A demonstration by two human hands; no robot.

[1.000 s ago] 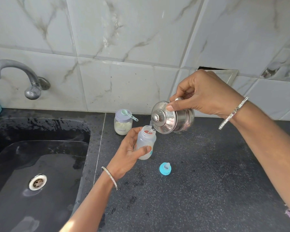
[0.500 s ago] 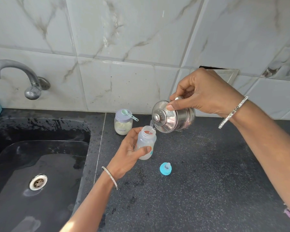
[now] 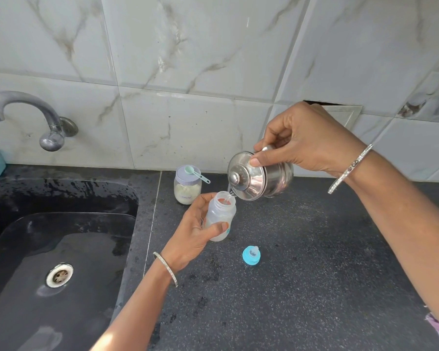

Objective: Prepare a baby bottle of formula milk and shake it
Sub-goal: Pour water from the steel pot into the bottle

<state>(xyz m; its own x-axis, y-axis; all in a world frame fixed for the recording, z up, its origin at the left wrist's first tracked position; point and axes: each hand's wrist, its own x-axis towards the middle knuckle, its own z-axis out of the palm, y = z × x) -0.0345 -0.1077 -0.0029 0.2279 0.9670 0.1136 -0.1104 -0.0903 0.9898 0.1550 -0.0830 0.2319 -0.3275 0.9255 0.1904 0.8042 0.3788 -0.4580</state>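
Baby bottle (image 3: 219,216): open-mouthed, translucent, held just above the desk (image 3: 302,274) near the sink edge, long axis close to upright w/ mouth tipped slightly toward the pot. Left hand (image 3: 195,231) wraps the lower body, fingers (image 3: 219,227) curled round it, thumb across the front. Steel lidded pot (image 3: 260,177): tilted on its side above and to the right of the bottle mouth, lid knob facing the camera; right hand (image 3: 307,140) grips it from above, thumb pressing the lid shut. A thin clear stream runs from the pot's low rim into the mouth. Key relation: pour lip sits directly over the mouth's right edge, nearly touching; the margin looks small, so any drift of either hand would prob. spill onto the desk. Fill level hard to read. Teat cap (image 3: 251,255), blue, lies on the desk just right of the left hand, nearer that hand. Formula jar (image 3: 187,187) w/ scoop (image 3: 195,173) on its lid stands behind the bottle, by the wall. Powder step judged not yet done.
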